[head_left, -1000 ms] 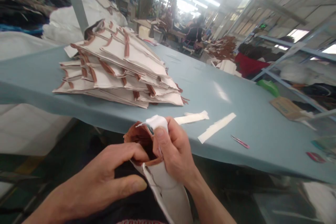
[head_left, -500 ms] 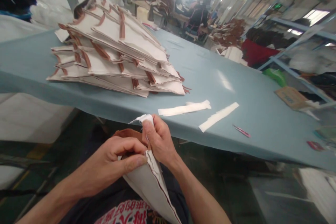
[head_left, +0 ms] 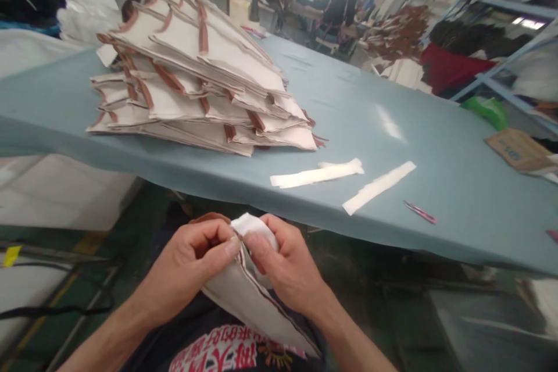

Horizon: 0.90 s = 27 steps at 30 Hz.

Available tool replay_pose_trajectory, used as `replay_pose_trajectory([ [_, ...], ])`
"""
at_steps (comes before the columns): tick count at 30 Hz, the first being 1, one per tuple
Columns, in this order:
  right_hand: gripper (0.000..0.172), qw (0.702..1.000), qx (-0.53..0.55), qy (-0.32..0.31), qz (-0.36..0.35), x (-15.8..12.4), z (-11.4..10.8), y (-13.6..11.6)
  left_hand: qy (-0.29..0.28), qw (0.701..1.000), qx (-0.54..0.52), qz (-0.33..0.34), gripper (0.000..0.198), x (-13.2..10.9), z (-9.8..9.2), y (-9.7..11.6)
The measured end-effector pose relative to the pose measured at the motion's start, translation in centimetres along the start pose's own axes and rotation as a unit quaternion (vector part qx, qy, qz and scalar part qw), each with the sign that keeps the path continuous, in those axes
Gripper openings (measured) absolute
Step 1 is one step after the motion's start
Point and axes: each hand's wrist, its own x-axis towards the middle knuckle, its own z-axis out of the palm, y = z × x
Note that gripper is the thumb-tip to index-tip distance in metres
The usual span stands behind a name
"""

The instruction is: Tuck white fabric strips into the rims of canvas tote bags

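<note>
Pinching a cream fabric piece [head_left: 250,297], the left hand [head_left: 189,258] sat beside the right hand [head_left: 288,258], which gripped white cloth [head_left: 249,223]. Pale strips [head_left: 320,174] lay on the bench [head_left: 337,102].

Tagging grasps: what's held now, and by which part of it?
Left grip: cream fabric piece, pinched near the upper end of its dark-lined edge. Right grip: bunched white cloth; which part of it can't be told.

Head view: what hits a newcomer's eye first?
Probably the pale, brown-trimmed stack on the left of the blue table. Next, below the table's near edge in the picture, the left hand pinching a pale piece and the right hand holding a white scrap. Then the red-and-white lettering on the dark shirt, bottom centre.
</note>
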Motion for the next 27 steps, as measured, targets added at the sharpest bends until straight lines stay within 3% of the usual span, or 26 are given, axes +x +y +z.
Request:
replay_pose_trajectory([
  [4,0.044,0.997,0.063,-0.014,0.040,-0.8,0.7,0.1,-0.009,1.000,-0.015,0.001,0.038,0.1,0.0,0.1],
  [12,0.029,0.997,-0.033,-0.034,0.061,-0.4,-0.4,-0.9,-0.003,1.000,-0.007,-0.023,0.032,-0.1,-0.4,0.4],
  [18,0.036,0.987,-0.156,-0.036,-0.013,-0.6,-1.2,-1.9,0.014,0.999,0.040,-0.004,0.031,0.3,0.1,1.1],
  [22,0.029,0.969,-0.224,-0.059,-0.090,-0.6,-1.7,-2.6,0.006,0.995,0.094,-0.011,0.033,-0.1,0.2,1.6],
  [27,0.024,0.969,-0.222,-0.066,-0.086,-0.1,-1.6,-2.3,-0.012,0.991,0.134,-0.010,0.029,-0.5,0.1,1.6],
])
